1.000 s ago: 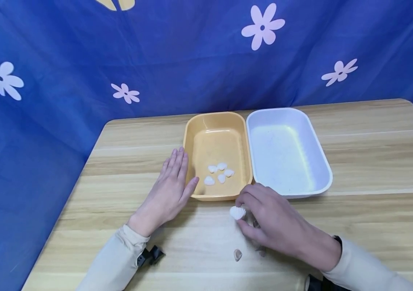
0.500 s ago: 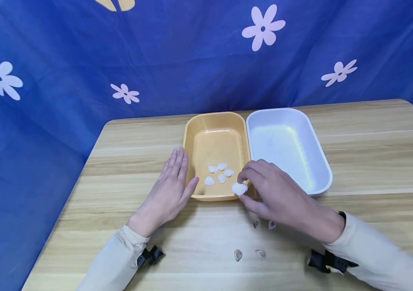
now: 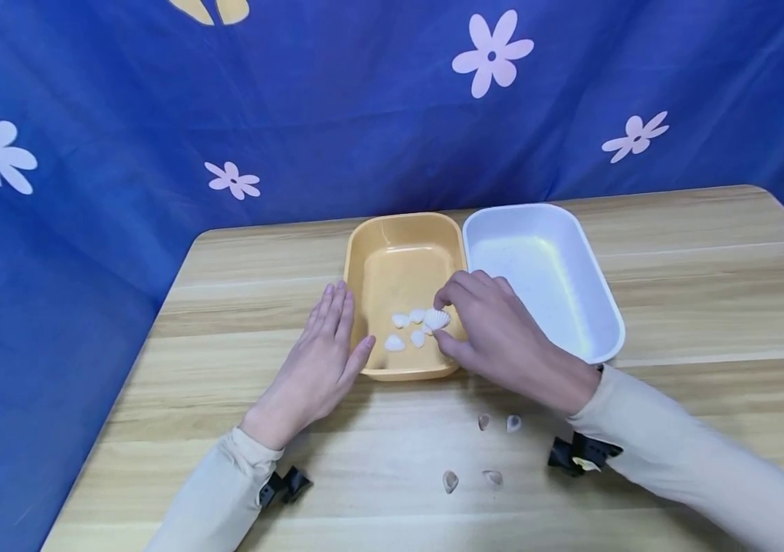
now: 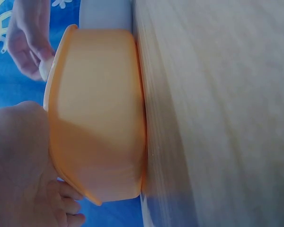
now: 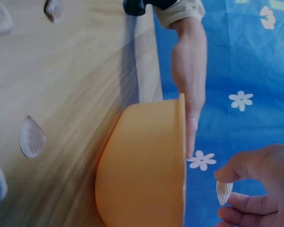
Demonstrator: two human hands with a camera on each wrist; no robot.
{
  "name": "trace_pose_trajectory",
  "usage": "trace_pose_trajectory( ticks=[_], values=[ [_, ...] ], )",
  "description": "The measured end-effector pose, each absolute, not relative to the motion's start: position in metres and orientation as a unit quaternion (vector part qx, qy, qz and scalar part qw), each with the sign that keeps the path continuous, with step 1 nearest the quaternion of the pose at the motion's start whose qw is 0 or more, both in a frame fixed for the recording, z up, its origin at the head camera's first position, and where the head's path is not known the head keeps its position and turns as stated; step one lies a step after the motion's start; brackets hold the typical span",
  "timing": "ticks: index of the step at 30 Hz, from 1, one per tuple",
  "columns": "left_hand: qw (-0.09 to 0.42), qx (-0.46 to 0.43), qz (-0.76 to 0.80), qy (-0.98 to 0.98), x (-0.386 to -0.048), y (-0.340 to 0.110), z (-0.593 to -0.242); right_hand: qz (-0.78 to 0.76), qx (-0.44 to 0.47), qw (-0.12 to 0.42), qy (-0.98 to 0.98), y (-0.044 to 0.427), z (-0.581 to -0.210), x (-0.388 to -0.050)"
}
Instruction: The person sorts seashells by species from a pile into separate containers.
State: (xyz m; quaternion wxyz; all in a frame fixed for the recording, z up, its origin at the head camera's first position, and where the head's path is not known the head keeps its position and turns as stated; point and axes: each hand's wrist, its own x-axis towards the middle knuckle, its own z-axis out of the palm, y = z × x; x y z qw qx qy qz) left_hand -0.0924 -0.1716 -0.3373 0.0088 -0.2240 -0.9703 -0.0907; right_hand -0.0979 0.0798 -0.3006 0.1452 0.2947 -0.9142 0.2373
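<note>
— Right hand [image 3: 495, 333] first: holding what?

— Pinching one white ribbed shell [image 3: 436, 319] between thumb and fingertips, just above the orange-tan tray [image 3: 407, 375].

— And with the left hand [image 3: 319, 356]?

— Laid straight-fingered along the left rim of the same tray, thumb spread toward the front corner.

— Full count of shells?

— Ten in view: one in the grip, five small white shells [image 3: 395, 343] below, four brownish shells [image 3: 450, 481] outside the trays.

— Surface and room?

— Pale wood-grain surface [image 3: 702, 284], the brownish four lying nearer the front in two loose pairs. Behind and to the left, blue cloth [image 3: 336, 92] printed with four pale flowers [image 3: 493, 55], plus part of a yellowish shape [image 3: 231, 9] at the top edge. Two cream sleeves [image 3: 215, 494], each with a black device [image 3: 287, 487] near the wrist.

— Containers?

— Two, side by side. On the left, orange-tan, with five white shells clustered in the front half, one partly covered by the pinched shell. On the right, a white tray [image 3: 529, 268], partly hidden behind the right hand.
</note>
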Motion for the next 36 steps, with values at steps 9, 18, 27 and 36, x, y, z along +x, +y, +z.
trace_pose_trajectory(
  ticks=[9, 18, 27, 36],
  values=[
    [0.022, -0.229, -0.092, -0.969, -0.094, -0.172, -0.340, 0.183, 0.284, 0.158, -0.928, 0.064, -0.309, -0.119],
    [0.020, -0.226, -0.100, -0.969, -0.093, -0.172, -0.341, 0.154, 0.271, 0.156, -0.937, 0.052, -0.317, -0.145],
    [0.027, -0.228, -0.103, -0.968, -0.091, -0.173, -0.341, 0.126, 0.252, 0.119, -0.952, 0.042, -0.326, -0.164],
    [0.017, -0.224, -0.106, -0.969, -0.093, -0.173, -0.341, 0.117, 0.224, 0.047, -0.966, 0.035, -0.329, -0.175]
  ],
)
